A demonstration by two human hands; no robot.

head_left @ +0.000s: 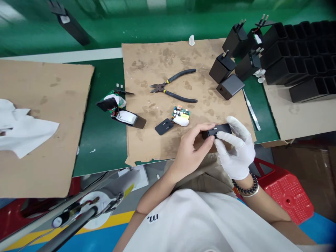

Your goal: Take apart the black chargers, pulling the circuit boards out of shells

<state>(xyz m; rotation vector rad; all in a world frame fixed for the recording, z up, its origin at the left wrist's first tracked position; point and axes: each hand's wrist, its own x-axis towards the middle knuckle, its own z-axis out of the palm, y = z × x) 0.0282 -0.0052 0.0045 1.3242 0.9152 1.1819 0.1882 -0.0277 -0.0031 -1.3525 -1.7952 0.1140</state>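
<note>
My left hand [191,148], bare, pinches the near end of a black charger case [224,128] between thumb and fingers. My right hand [237,148], in a white glove, has its fingers around the other end, with the index fingertip by a small slot in the case's face. Just left of the hands lies a small circuit board [181,113] with a white pad, joined to a black cover plate [164,126]. Diagonal cutters [160,87] with black handles rest beyond, spread apart. An opened charger [128,118] lies on its side farther left, with its circuit board partly out.
Several black chargers [222,67], some with upright prongs, stand at the right of the cardboard sheet [147,66]. Beyond them are rows of hollow black cases [280,49]. Metal tweezers [252,111] lie near the right edge. White cloth [28,126] is at left; a red stool [287,196] stands below.
</note>
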